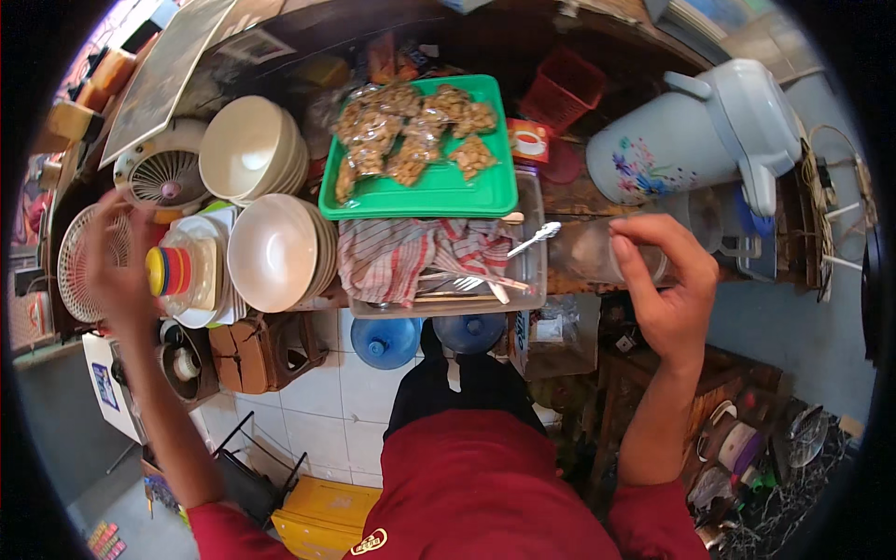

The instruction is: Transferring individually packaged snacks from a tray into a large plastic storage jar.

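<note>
At the left, my left hand (pixel 115 259) is raised and motion-blurred, its fingers apart with nothing visible in them. It overlaps a white plastic basket (pixel 73 262) and is beside a clear jar with a yellow lid (pixel 155 271). My right hand (pixel 668 280) is bent at the wrist, thumb and forefinger close together, in front of a clear plastic container (pixel 591 248). Whether the fingers grip its rim, I cannot tell. Between the hands, a green tray (pixel 448 199) carries several clear bags of brown snacks (pixel 371 129).
Two stacks of bowls (pixel 273 252) stand left of the tray. A striped cloth (pixel 392 255) and cutlery lie in a clear plastic box (pixel 455 308). A floral vacuum flask (pixel 665 147) and a red basket (pixel 563 91) are at the right. Blue water jugs (pixel 385 343) sit below the table.
</note>
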A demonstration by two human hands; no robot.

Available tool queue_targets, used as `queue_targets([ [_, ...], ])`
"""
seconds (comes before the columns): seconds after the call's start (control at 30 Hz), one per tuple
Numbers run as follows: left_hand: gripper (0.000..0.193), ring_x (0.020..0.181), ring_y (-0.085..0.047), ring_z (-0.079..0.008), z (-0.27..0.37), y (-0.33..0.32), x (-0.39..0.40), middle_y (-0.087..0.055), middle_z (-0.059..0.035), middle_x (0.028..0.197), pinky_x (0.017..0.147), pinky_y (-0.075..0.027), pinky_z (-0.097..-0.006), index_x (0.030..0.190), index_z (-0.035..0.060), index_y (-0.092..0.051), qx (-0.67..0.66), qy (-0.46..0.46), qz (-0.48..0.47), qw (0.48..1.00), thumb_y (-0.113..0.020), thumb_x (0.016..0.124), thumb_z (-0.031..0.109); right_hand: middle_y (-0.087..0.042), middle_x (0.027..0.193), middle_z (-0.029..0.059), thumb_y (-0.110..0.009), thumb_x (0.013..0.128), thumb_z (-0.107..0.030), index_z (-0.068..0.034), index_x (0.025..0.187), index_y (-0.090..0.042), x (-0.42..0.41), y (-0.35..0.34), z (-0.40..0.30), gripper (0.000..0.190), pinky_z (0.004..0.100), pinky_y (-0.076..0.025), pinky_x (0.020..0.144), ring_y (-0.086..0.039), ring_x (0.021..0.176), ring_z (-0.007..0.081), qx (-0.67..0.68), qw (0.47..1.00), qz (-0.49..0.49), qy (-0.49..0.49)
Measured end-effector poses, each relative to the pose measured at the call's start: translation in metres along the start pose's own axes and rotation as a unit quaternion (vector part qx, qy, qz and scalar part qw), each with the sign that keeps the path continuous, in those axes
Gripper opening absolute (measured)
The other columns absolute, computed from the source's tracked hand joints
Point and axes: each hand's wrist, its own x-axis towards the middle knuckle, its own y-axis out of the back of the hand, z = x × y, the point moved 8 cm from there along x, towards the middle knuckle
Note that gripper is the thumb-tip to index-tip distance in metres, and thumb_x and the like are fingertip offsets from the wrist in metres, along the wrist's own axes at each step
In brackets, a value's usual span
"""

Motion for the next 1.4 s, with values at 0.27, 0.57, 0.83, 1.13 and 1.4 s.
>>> queue_targets([
  [0.27, 0.024, 0.096, -0.073, -0.0272, 0.185, -0.155, 0.012, -0.076, -0.0118, 0.106, 0.084, -0.056, -0.0389, 0.112, 0.0047, -0.075, -0.221, -0.022, -0.149, 0.964, -0.081, 0.091, 0.014, -0.076, 0.099, 0.0148, -0.074, 0.093, -0.014, -0.003, 0.105, -0.077, 0.058, -0.045, 0.006, 0.017, 0.0436, -0.058, 0.080, -0.075, 0.088, 0.0345, -0.008, 0.997, -0.081, -0.008],
  [0.57, 0.039, 0.119, -0.067, -0.0303, 0.223, -0.242, 0.032, -0.076, -0.0057, 0.117, 0.103, -0.045, -0.0521, 0.126, 0.0184, -0.072, -0.042, -0.168, -0.118, 0.978, -0.079, 0.088, 0.030, -0.071, 0.131, 0.0123, -0.074, 0.091, -0.024, -0.008, 0.126, -0.075, 0.110, -0.166, 0.050, 0.038, 0.0501, -0.055, 0.096, -0.070, 0.115, 0.0329, -0.168, 0.978, -0.121, 0.007],
  [0.83, 0.040, 0.109, -0.071, -0.0241, 0.231, -0.261, 0.030, -0.078, -0.0044, 0.112, 0.096, -0.044, -0.0497, 0.123, 0.0269, -0.078, 0.092, -0.196, -0.124, 0.968, -0.077, 0.089, 0.048, -0.071, 0.133, 0.0100, -0.077, 0.087, -0.031, -0.014, 0.130, -0.076, 0.120, -0.190, 0.084, 0.047, 0.0501, -0.048, 0.103, -0.064, 0.125, 0.0302, -0.335, 0.921, -0.199, -0.019],
  [1.13, 0.029, 0.107, -0.074, -0.0305, 0.203, -0.217, 0.016, -0.078, -0.0118, 0.116, 0.090, -0.055, -0.0483, 0.120, 0.0112, -0.074, -0.213, -0.073, -0.058, 0.973, -0.064, 0.106, 0.035, -0.075, 0.121, 0.0070, -0.070, 0.094, -0.025, -0.011, 0.111, -0.080, 0.109, -0.169, 0.067, 0.024, 0.0486, -0.052, 0.096, -0.069, 0.111, 0.0311, -0.207, 0.971, 0.030, 0.118],
  [1.4, 0.039, 0.114, -0.074, -0.0364, 0.199, -0.205, -0.039, -0.069, -0.0187, 0.131, 0.094, -0.064, -0.0438, 0.139, -0.0007, -0.053, -0.743, 0.284, -0.182, 0.579, -0.051, 0.111, 0.027, -0.073, 0.118, 0.0124, -0.057, 0.105, -0.021, -0.004, 0.117, -0.068, 0.056, -0.152, 0.069, 0.023, 0.0443, -0.061, 0.086, -0.075, 0.101, 0.0281, 0.424, 0.876, -0.016, -0.229],
])
